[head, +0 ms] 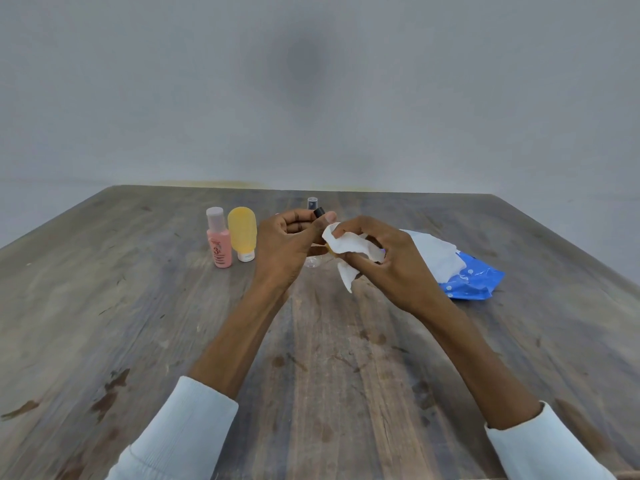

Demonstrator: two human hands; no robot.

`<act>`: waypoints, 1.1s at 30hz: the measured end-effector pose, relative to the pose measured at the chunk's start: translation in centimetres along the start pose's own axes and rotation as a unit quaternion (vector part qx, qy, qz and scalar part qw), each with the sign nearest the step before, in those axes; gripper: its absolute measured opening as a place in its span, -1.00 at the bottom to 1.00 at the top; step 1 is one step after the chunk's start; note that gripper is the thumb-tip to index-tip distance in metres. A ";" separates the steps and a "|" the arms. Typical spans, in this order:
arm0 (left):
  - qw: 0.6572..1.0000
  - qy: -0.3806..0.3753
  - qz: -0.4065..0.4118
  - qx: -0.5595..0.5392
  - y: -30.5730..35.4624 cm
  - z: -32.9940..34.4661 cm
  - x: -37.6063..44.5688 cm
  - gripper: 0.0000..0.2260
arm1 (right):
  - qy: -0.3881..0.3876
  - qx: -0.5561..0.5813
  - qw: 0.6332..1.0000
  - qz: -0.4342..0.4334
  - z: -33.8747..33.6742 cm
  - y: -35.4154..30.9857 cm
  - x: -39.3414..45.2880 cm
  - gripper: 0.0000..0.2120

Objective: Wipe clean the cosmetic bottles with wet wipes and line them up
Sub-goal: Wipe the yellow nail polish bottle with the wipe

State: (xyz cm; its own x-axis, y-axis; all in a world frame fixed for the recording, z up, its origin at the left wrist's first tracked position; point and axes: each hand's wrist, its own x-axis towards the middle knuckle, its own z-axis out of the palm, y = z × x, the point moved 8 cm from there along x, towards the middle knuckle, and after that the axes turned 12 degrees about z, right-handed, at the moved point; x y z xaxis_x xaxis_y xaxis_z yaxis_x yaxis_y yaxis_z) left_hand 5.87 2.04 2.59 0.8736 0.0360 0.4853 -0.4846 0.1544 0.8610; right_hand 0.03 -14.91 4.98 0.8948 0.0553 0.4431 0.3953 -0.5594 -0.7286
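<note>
My left hand [287,244] grips a small bottle with a black cap [318,213], held above the table's middle. My right hand [384,261] holds a white wet wipe [349,251] wrapped round that bottle's lower body, which is mostly hidden. A pink bottle [220,244] and a yellow squeeze bottle [242,233], cap down, stand side by side to the left. Behind my hands stands a clear bottle [312,202] with a transparent cap, its body largely hidden.
A blue wet-wipe pack [474,280] lies on the right of the wooden table [138,323], with white wipes [436,254] sticking out of its top. A plain grey wall rises behind the table's far edge.
</note>
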 end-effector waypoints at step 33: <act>0.969 0.093 -0.098 -0.208 -2.2 -0.4 -0.4 -0.86 | 0.036 0.307 0.929 0.203 0.9 3.3 0.2 -0.72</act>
State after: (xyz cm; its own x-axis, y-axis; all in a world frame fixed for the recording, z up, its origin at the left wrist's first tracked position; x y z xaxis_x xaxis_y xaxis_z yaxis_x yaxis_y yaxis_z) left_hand 6.56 2.13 0.47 0.9585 0.1379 0.2497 -0.2834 0.5598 0.7787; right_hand 1.72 -16.05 2.20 0.9884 -0.1258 0.0852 0.0927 0.0556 -0.9941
